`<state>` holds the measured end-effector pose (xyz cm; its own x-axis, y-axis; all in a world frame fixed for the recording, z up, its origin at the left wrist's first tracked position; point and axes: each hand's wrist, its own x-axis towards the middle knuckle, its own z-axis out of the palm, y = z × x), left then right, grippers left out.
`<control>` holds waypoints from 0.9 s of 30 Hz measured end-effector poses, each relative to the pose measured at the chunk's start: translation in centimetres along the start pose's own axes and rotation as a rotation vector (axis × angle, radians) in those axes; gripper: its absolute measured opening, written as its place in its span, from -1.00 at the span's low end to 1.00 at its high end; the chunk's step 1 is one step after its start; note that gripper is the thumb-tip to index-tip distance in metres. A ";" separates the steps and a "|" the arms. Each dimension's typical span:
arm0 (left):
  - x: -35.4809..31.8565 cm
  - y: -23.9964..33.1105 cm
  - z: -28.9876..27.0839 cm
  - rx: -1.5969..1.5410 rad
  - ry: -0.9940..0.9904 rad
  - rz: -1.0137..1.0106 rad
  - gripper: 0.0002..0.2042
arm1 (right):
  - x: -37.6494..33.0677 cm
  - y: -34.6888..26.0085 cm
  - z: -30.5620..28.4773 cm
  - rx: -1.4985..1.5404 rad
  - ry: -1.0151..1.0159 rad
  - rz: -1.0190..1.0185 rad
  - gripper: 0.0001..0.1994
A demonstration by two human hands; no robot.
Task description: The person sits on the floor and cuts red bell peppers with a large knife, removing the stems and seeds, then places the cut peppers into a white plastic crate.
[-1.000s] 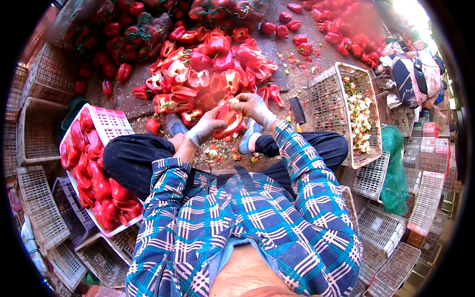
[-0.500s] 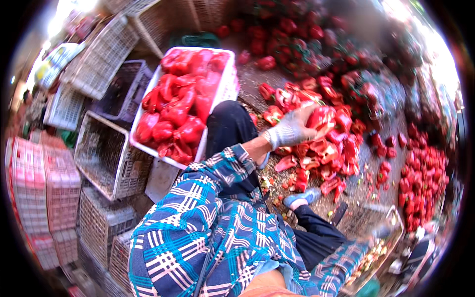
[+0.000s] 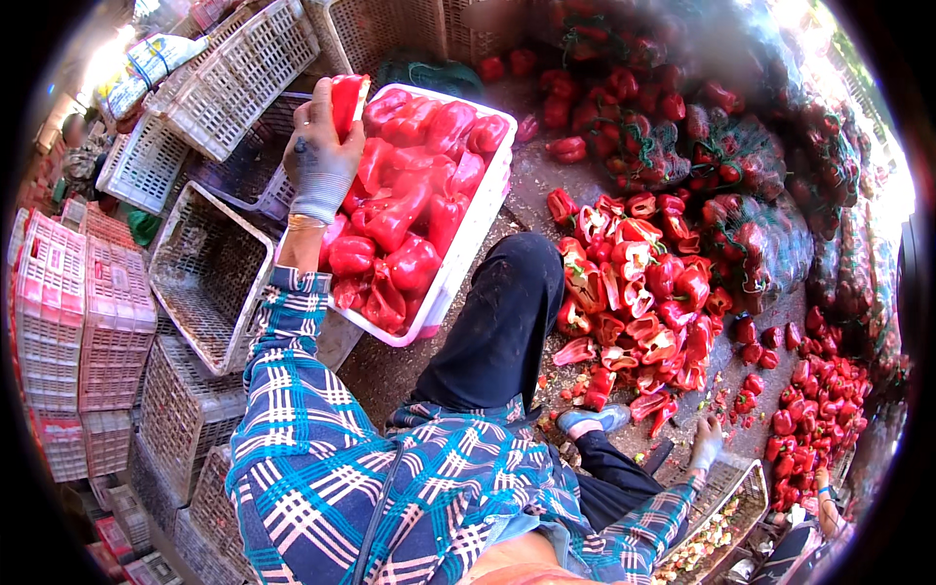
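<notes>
My left hand (image 3: 325, 161), in a grey-palmed work glove, is raised over the left edge of a white crate (image 3: 485, 200). It is closed around a cut piece of red bell pepper (image 3: 346, 102). Glossy red peppers (image 3: 395, 210) fill that crate to the brim. Over on the right, my gloved right hand (image 3: 706, 446) is low above the floor, beside a light-coloured crate (image 3: 746, 487) with pale scraps in it. Its fingers are too small to read. A heap of halved red peppers (image 3: 639, 288) lies in front of my legs.
Empty plastic crates (image 3: 210, 273) and stacked pink crates (image 3: 83, 322) line the left. Net sacks of peppers (image 3: 751, 249) stand at the far right, with a pile of whole peppers (image 3: 814, 419) nearer. Another person's arm (image 3: 829, 507) shows at the lower right.
My left hand has swung left from the halved-pepper heap to above the filled crate, carrying a pepper piece. My right hand, blurred before, shows more clearly beside the scrap crate.
</notes>
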<state>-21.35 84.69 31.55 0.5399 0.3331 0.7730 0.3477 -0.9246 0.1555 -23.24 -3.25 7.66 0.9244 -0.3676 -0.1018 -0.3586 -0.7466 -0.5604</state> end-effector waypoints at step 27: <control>-8.1 5.9 22.5 0.271 -0.686 0.165 -0.49 | -7.2 -14.5 11.0 -0.156 -0.305 -0.185 -0.53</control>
<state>-6.40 80.70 12.35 0.9267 0.3164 0.2030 0.3494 -0.9241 -0.1546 -23.31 16.32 7.52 0.9631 -0.0547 -0.2637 -0.1761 -0.8687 -0.4630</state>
